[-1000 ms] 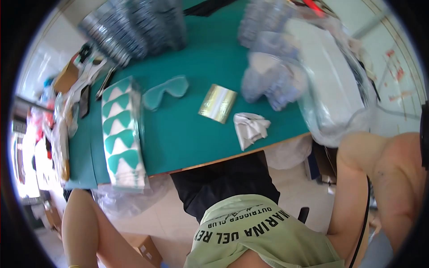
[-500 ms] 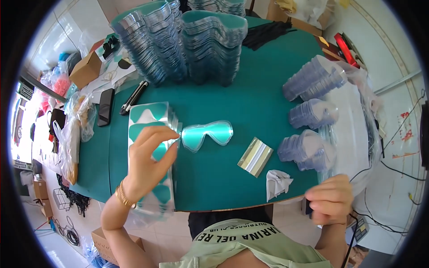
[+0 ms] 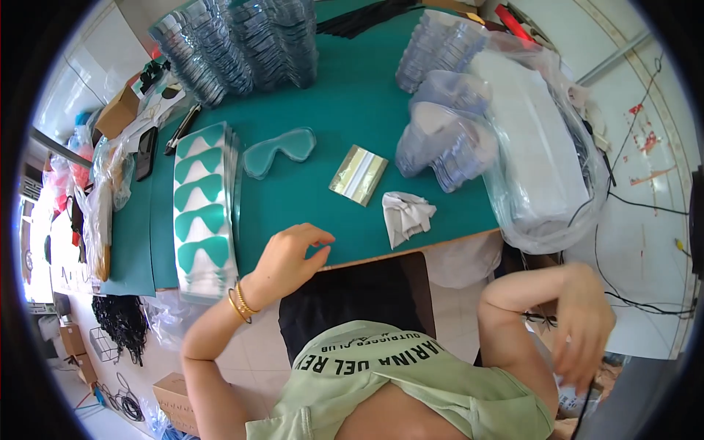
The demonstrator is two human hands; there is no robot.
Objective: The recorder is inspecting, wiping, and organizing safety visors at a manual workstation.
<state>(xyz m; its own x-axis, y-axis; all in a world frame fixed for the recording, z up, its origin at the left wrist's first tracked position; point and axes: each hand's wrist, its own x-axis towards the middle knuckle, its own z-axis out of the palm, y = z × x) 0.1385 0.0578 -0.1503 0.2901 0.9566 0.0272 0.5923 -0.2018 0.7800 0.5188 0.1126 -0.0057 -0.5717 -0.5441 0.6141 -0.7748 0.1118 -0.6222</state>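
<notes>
My left hand (image 3: 295,254) hovers at the table's front edge, thumb and forefinger apart and nothing visible between them. Beside it to the left lies a stack of sheets (image 3: 200,196) printed with teal goggle-lens shapes. A single goggle lens (image 3: 279,149) rests flat on the table, farther off and right of the sheets. My right hand (image 3: 584,323) hangs past the table's near right side with its fingers stretched downward; I see nothing in it. A folded white cloth (image 3: 408,218) and a small shiny rectangular packet (image 3: 358,176) sit between the lens and the clear lens stacks (image 3: 444,147).
Tall stacks of bluish lenses (image 3: 235,51) stand at the far left, with a box cutter (image 3: 183,130) and a phone (image 3: 147,152) nearby. Black straps (image 3: 367,16) lie at the back. A plastic bag with white sheets (image 3: 535,132) covers the right side.
The view has shifted, moving the table up and left in the picture. My left hand has left the sheet stack for the table's front edge. My right hand has lowered and moved outward.
</notes>
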